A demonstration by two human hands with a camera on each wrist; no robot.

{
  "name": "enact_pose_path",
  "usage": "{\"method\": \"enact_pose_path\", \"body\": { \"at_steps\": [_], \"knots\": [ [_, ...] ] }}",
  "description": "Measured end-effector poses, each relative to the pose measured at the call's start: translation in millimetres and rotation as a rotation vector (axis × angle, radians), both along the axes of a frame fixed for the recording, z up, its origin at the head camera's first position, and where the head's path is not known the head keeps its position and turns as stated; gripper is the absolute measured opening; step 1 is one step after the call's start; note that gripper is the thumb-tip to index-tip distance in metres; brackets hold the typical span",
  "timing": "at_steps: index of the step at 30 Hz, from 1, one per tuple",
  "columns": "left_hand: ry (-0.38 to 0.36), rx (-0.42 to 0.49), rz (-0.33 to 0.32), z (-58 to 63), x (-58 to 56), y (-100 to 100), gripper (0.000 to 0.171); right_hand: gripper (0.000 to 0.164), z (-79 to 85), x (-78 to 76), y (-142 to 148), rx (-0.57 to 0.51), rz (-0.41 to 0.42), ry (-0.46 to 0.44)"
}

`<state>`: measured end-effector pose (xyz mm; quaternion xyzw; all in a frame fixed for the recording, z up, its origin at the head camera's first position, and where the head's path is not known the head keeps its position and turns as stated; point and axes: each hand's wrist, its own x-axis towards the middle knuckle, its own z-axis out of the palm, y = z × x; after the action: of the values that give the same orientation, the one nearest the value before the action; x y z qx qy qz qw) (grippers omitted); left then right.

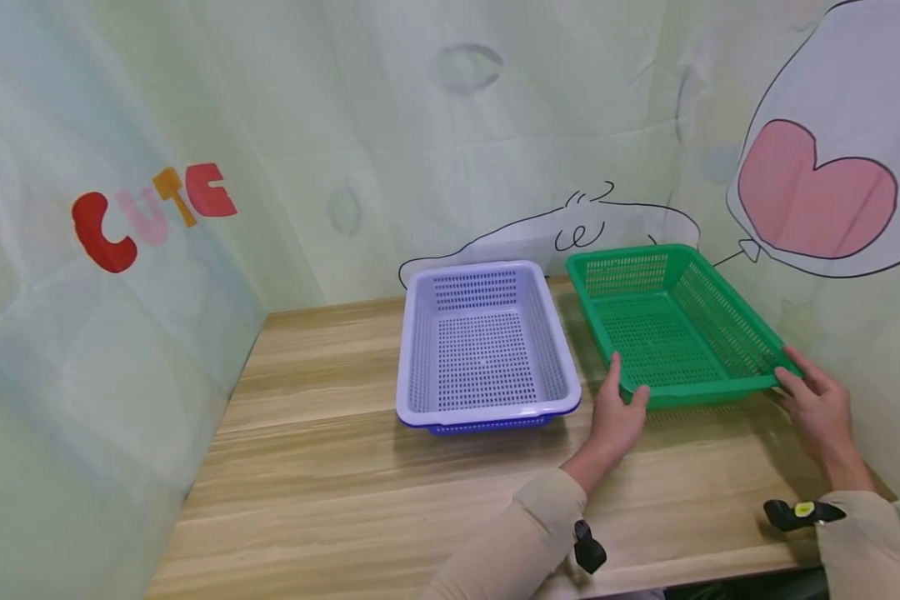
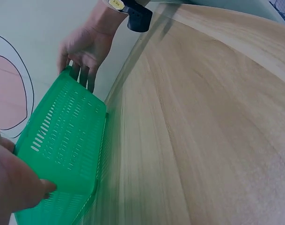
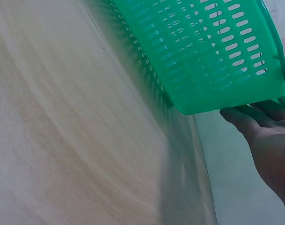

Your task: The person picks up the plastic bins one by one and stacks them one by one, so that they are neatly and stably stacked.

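A green plastic basket [image 1: 693, 389] with slotted sides is at the right of the table in the head view, beside the lavender one. My left hand [image 1: 617, 423] grips its near left corner, the thumb at the front rim and the fingers along the left side. At the near right corner my right hand [image 1: 819, 410] holds the rim, thumb on top and fingers around the outside. In the right wrist view, the right-hand fingers [image 3: 247, 119] lie against the underside of the corner. Nothing lies inside the green basket.
Left of the green basket stands a lavender basket [image 1: 487, 414], nested in a darker blue-purple basket [image 1: 487, 427]. Behind the wooden table [image 1: 322, 450] hangs a printed cloth [image 1: 345, 100], which also closes off the left and right sides.
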<state>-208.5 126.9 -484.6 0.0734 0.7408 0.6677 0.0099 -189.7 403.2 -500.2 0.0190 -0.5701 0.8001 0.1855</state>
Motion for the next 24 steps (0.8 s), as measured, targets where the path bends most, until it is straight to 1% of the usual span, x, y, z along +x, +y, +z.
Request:
{"method": "enact_pose_path", "body": {
  "at_steps": [3, 7, 10, 15, 19, 24],
  "knots": [
    [-0.008, -0.001, -0.016, -0.3, -0.9, -1.3, 0.073, 0.043, -0.4, 1.3, -2.1, -0.012, 0.006, 0.015],
    [-0.019, 0.014, -0.057, -1.4, -3.0, -3.3, 0.078, 0.042, -0.7, 2.0, -4.3, -0.013, 0.002, 0.022],
    [-0.025, 0.035, -0.087, -2.9, -4.7, -3.6, 0.079, 0.042, -0.6, 1.4, -4.5, -0.02, 0.0, 0.021],
    [-0.016, 0.074, -0.113, -4.0, -6.3, -2.5, 0.079, 0.043, -0.3, -0.7, -2.2, -0.027, -0.013, 0.012],
    [-0.013, 0.078, -0.118, -3.2, -7.2, -2.3, 0.08, 0.044, -1.1, -2.0, -0.5, 0.013, -0.035, -0.009],
    [-0.043, 0.084, -0.139, -2.7, -6.5, -2.9, 0.081, 0.048, -1.3, 0.8, 0.5, 0.071, -0.052, -0.039]
  ]
}}
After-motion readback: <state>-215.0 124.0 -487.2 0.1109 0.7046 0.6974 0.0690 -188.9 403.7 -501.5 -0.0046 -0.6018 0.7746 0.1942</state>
